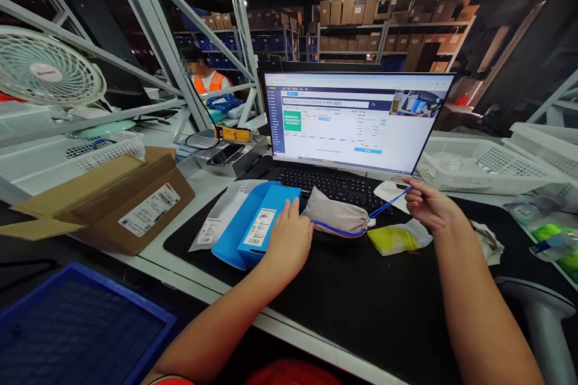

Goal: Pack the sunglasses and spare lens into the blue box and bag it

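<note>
A grey drawstring pouch (336, 212) lies in front of the keyboard, its gathered mouth and white cord stopper toward the right. My right hand (428, 204) is raised beyond that mouth, fingertips pinched on one end of the blue cord (389, 203), which is stretched out. My left hand (291, 234) is closed at the pouch's left side, where the cord's other end runs to its fingers; their grip is partly hidden. Beneath and beside this hand sits a blue box (259, 225) with a white label, flap open. It overlaps a clear plastic bag (208, 230) with a label.
Behind the pouch stand a keyboard (329, 183) and a monitor (352, 126). A yellow-and-white packet (400, 237) lies right of it. An open cardboard box (149, 207) is at left, above a blue crate (81, 325). White baskets (487, 162) stand at right, a scanner (537, 307) nearer.
</note>
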A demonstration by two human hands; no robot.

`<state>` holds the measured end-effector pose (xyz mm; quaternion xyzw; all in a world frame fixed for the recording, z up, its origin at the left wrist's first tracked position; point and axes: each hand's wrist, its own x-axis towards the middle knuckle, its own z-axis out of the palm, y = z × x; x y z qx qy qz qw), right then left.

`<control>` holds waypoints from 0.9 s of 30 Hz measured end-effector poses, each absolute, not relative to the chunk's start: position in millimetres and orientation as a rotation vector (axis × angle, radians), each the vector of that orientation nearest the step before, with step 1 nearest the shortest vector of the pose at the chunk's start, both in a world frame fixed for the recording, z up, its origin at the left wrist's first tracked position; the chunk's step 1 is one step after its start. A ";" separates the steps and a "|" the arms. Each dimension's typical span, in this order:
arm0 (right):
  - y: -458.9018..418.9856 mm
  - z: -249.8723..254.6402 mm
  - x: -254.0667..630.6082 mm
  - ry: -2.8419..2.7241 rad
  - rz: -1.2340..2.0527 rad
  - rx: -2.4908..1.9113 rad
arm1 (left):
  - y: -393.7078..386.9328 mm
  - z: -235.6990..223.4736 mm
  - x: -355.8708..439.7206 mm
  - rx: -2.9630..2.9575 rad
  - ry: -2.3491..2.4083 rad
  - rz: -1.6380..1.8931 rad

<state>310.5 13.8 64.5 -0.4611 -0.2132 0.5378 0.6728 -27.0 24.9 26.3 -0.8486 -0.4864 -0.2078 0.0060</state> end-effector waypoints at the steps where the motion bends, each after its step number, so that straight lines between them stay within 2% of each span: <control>1: 16.8 63.3 306.2 -0.469 1.159 -1.035 | 26.3 26.8 -22.3 -2.704 -1.549 -0.602; 3: 23.3 59.6 292.9 -0.500 1.043 -1.073 | 25.9 26.9 -16.0 -2.828 -1.547 -0.599; 6: 28.4 53.9 262.3 -0.712 0.887 -1.237 | 22.6 23.5 -12.8 -2.919 -1.533 -0.771; 12: -0.1 48.9 187.0 -1.772 0.494 -1.608 | 17.2 16.0 -10.8 -2.974 -1.486 -1.053; 15: -17.0 49.4 162.3 -2.031 0.195 -1.801 | 12.6 17.4 -12.2 -3.060 -1.321 -1.173; 17: -21.8 53.3 159.0 -2.040 0.093 -1.902 | 9.6 16.9 -15.7 -3.092 -1.162 -1.281; 20: -21.4 65.2 176.0 -1.815 0.213 -1.911 | 6.5 7.5 -22.9 -2.978 -1.020 -1.370; 25: -21.4 82.2 212.1 -1.301 0.369 -1.441 | -1.2 -25.5 -23.0 -2.723 -1.049 -0.840; 27: -24.3 82.6 211.4 -1.279 0.383 -1.312 | -7.5 -36.5 -18.0 -2.670 -1.023 -0.764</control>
